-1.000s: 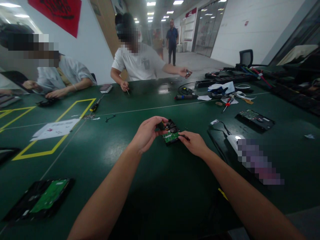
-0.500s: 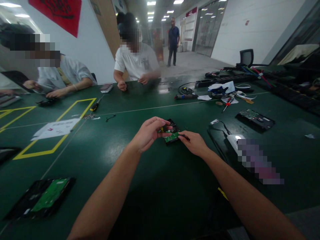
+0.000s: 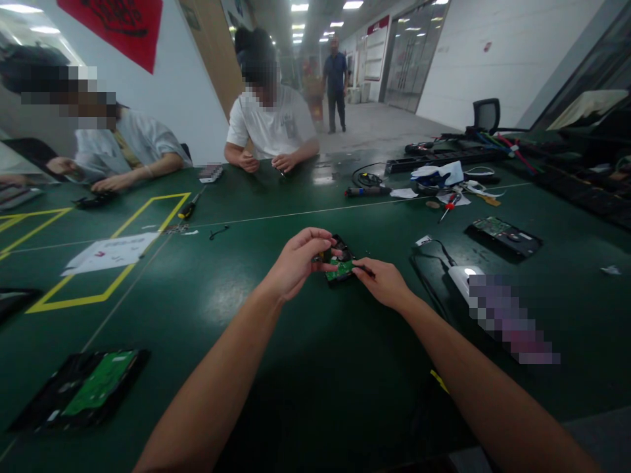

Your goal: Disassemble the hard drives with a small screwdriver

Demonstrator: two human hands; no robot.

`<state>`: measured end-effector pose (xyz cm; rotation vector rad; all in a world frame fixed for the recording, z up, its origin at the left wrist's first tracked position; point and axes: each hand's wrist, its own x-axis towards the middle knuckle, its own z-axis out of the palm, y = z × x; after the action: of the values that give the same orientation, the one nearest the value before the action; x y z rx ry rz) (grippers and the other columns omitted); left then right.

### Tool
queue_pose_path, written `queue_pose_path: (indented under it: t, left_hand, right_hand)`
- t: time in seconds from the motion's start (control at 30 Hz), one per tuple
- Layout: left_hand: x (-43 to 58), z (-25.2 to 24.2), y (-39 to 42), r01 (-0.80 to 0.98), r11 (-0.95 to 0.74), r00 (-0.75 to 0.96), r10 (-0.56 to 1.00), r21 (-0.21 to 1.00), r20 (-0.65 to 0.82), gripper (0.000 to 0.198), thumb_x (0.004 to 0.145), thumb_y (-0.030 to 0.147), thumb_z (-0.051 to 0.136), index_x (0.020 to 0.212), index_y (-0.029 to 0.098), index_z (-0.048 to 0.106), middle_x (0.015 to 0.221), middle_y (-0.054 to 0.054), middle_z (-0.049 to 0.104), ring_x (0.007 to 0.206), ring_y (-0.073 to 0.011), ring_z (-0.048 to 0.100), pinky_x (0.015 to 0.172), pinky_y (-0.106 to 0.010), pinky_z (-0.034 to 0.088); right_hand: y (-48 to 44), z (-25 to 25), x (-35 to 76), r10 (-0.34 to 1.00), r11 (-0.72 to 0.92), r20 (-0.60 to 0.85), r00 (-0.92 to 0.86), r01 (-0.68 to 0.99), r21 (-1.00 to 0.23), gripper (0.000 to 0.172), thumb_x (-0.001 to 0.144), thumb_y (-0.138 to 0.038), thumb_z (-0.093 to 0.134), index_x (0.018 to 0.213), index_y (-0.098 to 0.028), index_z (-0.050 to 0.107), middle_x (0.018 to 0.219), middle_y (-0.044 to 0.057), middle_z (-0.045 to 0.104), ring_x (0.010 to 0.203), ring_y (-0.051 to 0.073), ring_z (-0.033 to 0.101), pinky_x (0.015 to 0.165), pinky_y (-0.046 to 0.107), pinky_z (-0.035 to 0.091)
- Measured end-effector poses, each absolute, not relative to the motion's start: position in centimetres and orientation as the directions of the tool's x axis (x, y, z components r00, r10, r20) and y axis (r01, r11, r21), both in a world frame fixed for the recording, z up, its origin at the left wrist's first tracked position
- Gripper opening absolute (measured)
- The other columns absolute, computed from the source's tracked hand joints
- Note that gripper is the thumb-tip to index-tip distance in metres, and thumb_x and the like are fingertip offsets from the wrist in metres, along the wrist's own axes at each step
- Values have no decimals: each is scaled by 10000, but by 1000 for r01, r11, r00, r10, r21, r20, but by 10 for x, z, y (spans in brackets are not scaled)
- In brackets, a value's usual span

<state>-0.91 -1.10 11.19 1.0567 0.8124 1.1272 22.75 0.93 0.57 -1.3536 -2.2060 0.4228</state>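
A small black device with a green circuit board lies on the green table in the middle of the head view. Over its left side is my left hand, fingers curled round something small with yellow on it, largely hidden by the fingers. My right hand is at the device's right edge, its thumb and fingers closed on a thin dark tool whose tip reaches the board.
Another drive with a green board lies front left, and one more drive lies right. A white device with a cable is beside my right forearm. Tools and scraps lie behind. Two people sit across the table; another stands beyond.
My left hand has shifted slightly, its fingers curling in a little more. My right hand looks unmoved. The person opposite has lowered their hands to the table edge, and the standing person has moved left.
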Motion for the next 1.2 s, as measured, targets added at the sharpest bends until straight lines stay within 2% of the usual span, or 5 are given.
queue_pose_path:
  t: [0.2, 0.5, 0.63, 0.87, 1.2]
  left_hand:
    - [-9, 109, -10, -351, 94, 266, 964, 932, 3, 149, 823, 266, 733, 871, 131, 692, 1077, -113, 686, 1013, -246, 666, 824, -411, 603]
    - [-24, 114, -4, -215, 12, 165, 986, 976, 24, 213, 835, 289, 710, 957, 124, 769, 1137, -134, 698, 994, -226, 648, 690, -286, 584]
    - [-19, 113, -6, -270, 56, 171, 985, 961, -9, 225, 806, 234, 741, 1012, 148, 713, 1022, -93, 700, 917, -226, 702, 719, -328, 599]
    - [-13, 109, -6, -384, 80, 199, 980, 920, -2, 125, 803, 223, 727, 856, 125, 672, 1053, -128, 711, 1004, -248, 690, 808, -365, 601]
    - [-25, 105, 3, -239, 32, 108, 994, 971, -6, 236, 811, 296, 646, 959, 151, 759, 1097, -124, 702, 952, -226, 635, 594, -261, 525]
  right_hand:
    - [10, 5, 226, 883, 469, 277, -378, 716, -517, 321, 1024, -440, 511, 1225, -266, 691, 1080, 52, 742, 842, 197, 655, 716, 315, 465]
    - [11, 1, 227, 887, 461, 282, -365, 717, -523, 313, 1025, -446, 512, 1211, -271, 693, 1046, 50, 737, 832, 194, 648, 705, 313, 455]
    - [11, 1, 227, 884, 468, 280, -375, 718, -515, 314, 1024, -444, 514, 1222, -272, 686, 1027, 48, 735, 826, 193, 642, 702, 312, 451]
    - [11, 3, 228, 882, 472, 279, -380, 717, -513, 314, 1029, -438, 504, 1237, -279, 676, 1037, 46, 734, 821, 194, 641, 686, 313, 446]
    - [11, 1, 227, 879, 475, 301, -369, 716, -512, 298, 1028, -422, 508, 1212, -273, 688, 1057, 44, 741, 838, 196, 653, 716, 319, 463]
